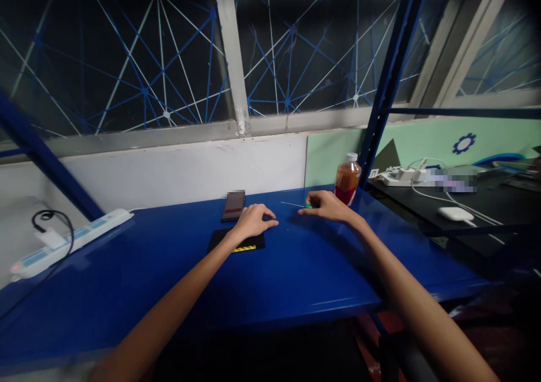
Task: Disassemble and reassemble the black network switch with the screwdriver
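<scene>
Two forearms [180, 303] [412, 292] — one green-handled screwdriver [308, 206]

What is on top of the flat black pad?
The left hand is over the black pad, and a yellow strip shows at its near edge. What the hand covers cannot be seen.

The left hand [252, 223] covers part of the black pad [220, 240] beneath it. Fingers of the right hand [325, 206] hide most of a green handle [308, 206]. Pixelated blur masks an item [456, 180] beside the white power strip [408, 177].
</scene>
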A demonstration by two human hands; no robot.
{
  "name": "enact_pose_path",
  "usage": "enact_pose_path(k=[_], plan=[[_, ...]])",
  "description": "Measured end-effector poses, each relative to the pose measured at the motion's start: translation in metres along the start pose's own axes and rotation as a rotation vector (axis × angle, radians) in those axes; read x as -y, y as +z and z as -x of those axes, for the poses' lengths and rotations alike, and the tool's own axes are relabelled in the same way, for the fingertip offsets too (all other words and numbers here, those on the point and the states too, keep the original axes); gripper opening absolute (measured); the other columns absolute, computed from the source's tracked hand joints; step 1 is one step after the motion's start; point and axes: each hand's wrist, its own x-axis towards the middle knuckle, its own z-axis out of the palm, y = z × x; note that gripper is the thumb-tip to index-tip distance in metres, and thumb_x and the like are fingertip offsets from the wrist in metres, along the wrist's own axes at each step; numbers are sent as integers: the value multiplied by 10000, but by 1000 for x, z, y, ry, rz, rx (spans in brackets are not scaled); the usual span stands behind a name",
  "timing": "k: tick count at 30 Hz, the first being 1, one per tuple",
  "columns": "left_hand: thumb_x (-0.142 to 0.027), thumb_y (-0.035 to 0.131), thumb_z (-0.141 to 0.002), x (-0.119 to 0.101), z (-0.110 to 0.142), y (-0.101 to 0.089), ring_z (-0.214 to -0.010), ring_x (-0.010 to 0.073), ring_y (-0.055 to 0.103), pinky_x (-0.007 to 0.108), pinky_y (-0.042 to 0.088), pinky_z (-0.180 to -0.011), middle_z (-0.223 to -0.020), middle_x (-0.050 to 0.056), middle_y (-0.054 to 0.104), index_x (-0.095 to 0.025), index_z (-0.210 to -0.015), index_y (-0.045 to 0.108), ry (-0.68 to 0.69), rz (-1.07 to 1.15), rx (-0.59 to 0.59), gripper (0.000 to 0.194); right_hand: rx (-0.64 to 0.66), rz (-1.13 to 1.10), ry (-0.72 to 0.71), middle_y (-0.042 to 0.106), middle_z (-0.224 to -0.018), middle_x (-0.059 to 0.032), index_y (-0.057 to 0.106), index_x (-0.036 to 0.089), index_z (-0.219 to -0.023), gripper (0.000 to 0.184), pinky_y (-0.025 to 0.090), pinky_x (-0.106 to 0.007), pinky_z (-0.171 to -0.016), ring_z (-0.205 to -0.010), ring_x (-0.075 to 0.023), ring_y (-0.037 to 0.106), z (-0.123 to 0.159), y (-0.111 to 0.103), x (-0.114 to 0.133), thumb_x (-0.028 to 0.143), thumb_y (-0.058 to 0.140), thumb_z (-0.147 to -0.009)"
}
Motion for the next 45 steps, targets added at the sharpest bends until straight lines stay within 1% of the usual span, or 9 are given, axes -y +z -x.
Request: enact_pose_path(k=[6,12,19,28,31,33,38,42,45], plan=[[-611,517,-832,24,42,-32,-1104,292,574,390,442,-902,-1247,78,612,-264,-1181,643,85,-49,117,509,20,55,4,512,-624,9,494,199,-696,383,282,-271,-526,-575,-127,427,-1,3,0,543,662,-691],[-629,482,-848,28,66,-37,-1182,316,508,405,419,-906,-1353,67,521,-356,-1303,529,79,-89,238,532,56,85,-16,542,-645,-8,477,201,-683,376,290,-273,-523,-589,-140,468,0,5,5,528,661,-704],[-630,435,-868,21,66,-29,-1138,312,520,398,408,-897,-1296,101,551,-298,-1293,555,19,-185,171,552,78,85,11,533,-637,-14,469,208,-671,362,293,-287,-521,-579,-145,454,2,4,13,510,666,-701],[-640,304,-902,17,63,-13,-925,326,591,382,450,-750,-1017,182,635,-142,-1166,642,-32,-345,20,658,89,101,2,544,-634,-27,474,209,-666,367,282,-298,-518,-578,-152,462,0,7,8,518,668,-703],[-624,314,-908,18,60,-14,-959,325,582,405,430,-808,-1014,174,644,-153,-1119,664,-19,-428,-17,624,89,109,4,552,-639,-28,472,209,-666,371,288,-298,-520,-582,-153,471,0,7,7,522,665,-709],[-624,340,-899,20,60,-15,-982,319,573,408,422,-828,-1058,158,633,-185,-1183,633,7,-425,-32,599,94,117,6,557,-643,-30,473,209,-669,374,290,-296,-522,-588,-155,478,0,8,6,528,664,-710],[-645,414,-848,22,59,-17,-888,267,604,335,457,-734,-1106,116,585,-291,-1293,553,7,-311,62,586,97,137,-23,564,-641,-22,469,207,-673,383,299,-290,-518,-585,-150,484,-1,11,4,536,661,-716],[-630,368,-869,15,57,-15,-895,296,616,339,465,-686,-1069,136,570,-292,-1306,536,-52,-387,99,578,98,152,-32,569,-638,-20,480,202,-674,395,304,-279,-510,-582,-144,490,-1,12,2,552,660,-714],[-685,277,-872,8,58,-9,-850,307,641,365,475,-667,-1149,172,541,-270,-1335,493,-154,-439,69,658,107,167,-28,576,-644,-16,506,197,-692,386,308,-272,-517,-586,-140,497,-1,13,2,554,652,-719]])
